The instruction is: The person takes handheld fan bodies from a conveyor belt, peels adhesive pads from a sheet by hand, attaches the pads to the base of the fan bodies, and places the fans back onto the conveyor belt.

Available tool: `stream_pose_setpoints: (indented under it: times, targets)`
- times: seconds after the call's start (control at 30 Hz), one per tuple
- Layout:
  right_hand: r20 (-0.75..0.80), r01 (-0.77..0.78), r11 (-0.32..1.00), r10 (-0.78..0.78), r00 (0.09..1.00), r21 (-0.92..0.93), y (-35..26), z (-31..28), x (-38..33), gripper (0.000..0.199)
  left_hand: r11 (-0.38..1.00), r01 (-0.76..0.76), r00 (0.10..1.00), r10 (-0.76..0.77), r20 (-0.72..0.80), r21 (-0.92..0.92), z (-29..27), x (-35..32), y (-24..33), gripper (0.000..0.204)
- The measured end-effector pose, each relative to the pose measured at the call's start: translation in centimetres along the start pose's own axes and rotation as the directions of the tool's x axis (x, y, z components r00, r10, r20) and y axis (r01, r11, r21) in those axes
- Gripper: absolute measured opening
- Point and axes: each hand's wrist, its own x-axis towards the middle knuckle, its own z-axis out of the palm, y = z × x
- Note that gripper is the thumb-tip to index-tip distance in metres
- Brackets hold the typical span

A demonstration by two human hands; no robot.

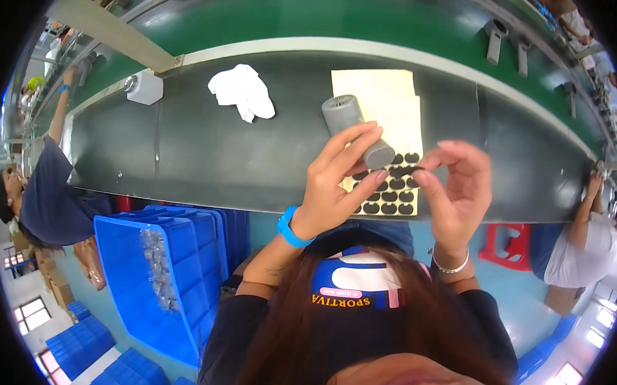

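Note:
My left hand [328, 183] is wrapped round a grey cylindrical housing [343, 115] with a vented far end, tilted so its flat near end faces my right hand. In my right hand [463, 189] a small black sticker [408, 171] is pinched between thumb and forefinger, close to that near end but apart from it. Beneath both hands lies a pale yellow backing sheet [395, 107], its lower part covered with rows of black rounded stickers [389, 208]. Part of the sheet is hidden by the housing and my left hand.
A crumpled white cloth [240, 91] and a white bottle [146, 89] lie to the left on the dark worktable [186, 153]. Beyond runs a green conveyor [316, 17] with grey handled parts [494, 48]. Blue crates [202, 257] stand lower left, a red stool [509, 246] lower right. People work at both sides.

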Motion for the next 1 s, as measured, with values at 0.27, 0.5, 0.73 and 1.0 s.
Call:
stream_pose_setpoints:
  times: [0.27, 0.5, 0.73, 1.0]
  targets:
    - [0.053, -0.243, 0.891, 0.242, 0.969, 0.384, 1.6, 1.3, -0.2, 0.04, 0.995, 0.092, 0.992, -0.089, 0.093, -0.025, -0.7, -0.3, 0.3, 0.054]
    - [0.025, -0.221, 0.892, 0.23, 0.973, 0.394, 2.0, 1.5, -0.4, 0.036, 0.99, 0.09, 0.987, -0.073, 0.146, -0.109, -0.8, -0.2, 0.3, 0.054]
    - [0.058, -0.218, 0.918, 0.211, 0.976, 0.332, 1.9, 1.1, -0.1, 0.037, 0.994, 0.097, 0.982, -0.088, 0.166, -0.047, -0.8, -0.1, 0.4, 0.05]
    - [0.046, -0.192, 0.939, 0.187, 0.981, 0.285, 1.7, 0.9, 0.2, 0.035, 0.997, 0.061, 0.984, -0.054, 0.172, -0.039, -0.8, 0.1, 0.3, 0.049]
